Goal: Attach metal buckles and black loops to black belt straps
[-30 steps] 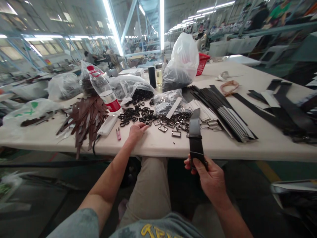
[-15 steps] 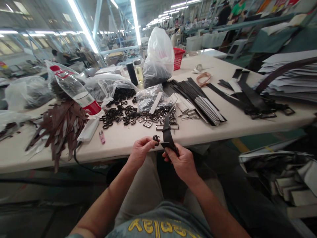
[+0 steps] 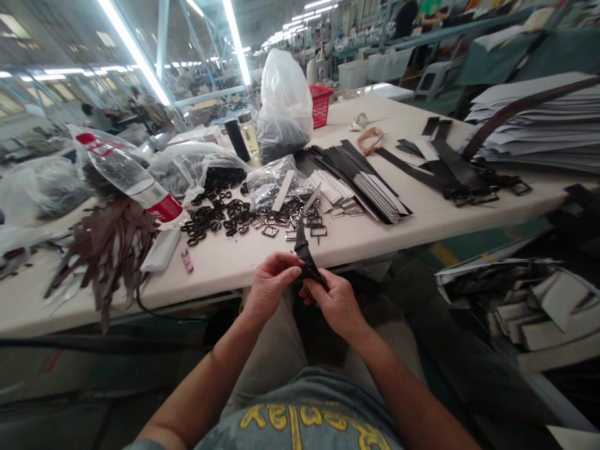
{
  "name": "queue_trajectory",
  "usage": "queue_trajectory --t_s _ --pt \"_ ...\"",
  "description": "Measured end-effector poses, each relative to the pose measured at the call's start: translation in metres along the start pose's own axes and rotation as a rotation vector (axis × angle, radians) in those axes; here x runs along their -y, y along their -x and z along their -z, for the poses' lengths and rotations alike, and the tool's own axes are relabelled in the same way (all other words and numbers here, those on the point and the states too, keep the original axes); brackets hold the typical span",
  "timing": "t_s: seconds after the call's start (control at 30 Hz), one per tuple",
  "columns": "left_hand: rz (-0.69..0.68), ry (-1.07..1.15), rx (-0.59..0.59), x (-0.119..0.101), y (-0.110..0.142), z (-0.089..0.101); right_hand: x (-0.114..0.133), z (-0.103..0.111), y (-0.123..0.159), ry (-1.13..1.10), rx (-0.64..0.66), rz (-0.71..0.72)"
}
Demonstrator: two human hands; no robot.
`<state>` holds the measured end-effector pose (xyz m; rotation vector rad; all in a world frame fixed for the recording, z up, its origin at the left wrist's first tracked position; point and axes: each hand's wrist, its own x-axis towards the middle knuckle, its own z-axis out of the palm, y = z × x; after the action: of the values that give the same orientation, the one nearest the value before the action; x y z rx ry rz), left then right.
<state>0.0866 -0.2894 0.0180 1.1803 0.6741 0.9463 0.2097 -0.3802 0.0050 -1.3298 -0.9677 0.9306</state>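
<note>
My right hand (image 3: 337,304) is closed around the doubled end of a black belt strap (image 3: 305,253), just off the table's front edge. The strap runs up from the fingers toward the metal buckles (image 3: 319,230) on the table. My left hand (image 3: 270,285) pinches at the strap, thumb and index finger together. The small black belt loop it carries is mostly hidden by fingers and strap. Beyond the left hand lies a heap of similar black loops (image 3: 201,230).
Pink snips (image 3: 187,261), brown strips (image 3: 110,250) and a tilted plastic bottle (image 3: 134,181) are on the left. Black strips (image 3: 363,181) lie beyond the buckles. Finished-looking belts (image 3: 462,169) and stacked sheets (image 3: 534,131) occupy the right. A full open container (image 3: 452,275) stands low right.
My left hand has moved right, bringing the black loop from beside the strap up against it. The right hand still grips the strap. The whole view has shifted slightly.
</note>
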Motion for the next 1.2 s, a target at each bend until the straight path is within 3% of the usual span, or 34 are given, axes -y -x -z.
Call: queue_trajectory --t_s 0.13,0.4,0.73,0.93,1.03,1.2 --pt "0.023 0.013 0.033 -0.002 0.003 -0.001 -0.002 0.001 0.002 -0.044 0.026 -0.028" --pt "0.08 0.037 0.231 0.004 0.007 0.006 -0.009 0.001 0.002 -0.134 0.086 -0.013" --pt "0.016 -0.075 0.297 -0.002 0.007 0.009 -0.018 0.004 -0.001 -0.155 0.179 -0.032" --pt "-0.22 -0.427 0.35 -0.016 0.003 0.006 -0.015 0.004 0.001 -0.05 0.173 0.01" --pt "-0.229 -0.496 0.332 -0.015 0.001 0.007 -0.015 0.003 0.002 -0.025 0.166 0.026" --pt "-0.186 -0.488 0.203 -0.004 0.003 0.009 -0.015 0.0 0.002 -0.142 0.187 0.011"
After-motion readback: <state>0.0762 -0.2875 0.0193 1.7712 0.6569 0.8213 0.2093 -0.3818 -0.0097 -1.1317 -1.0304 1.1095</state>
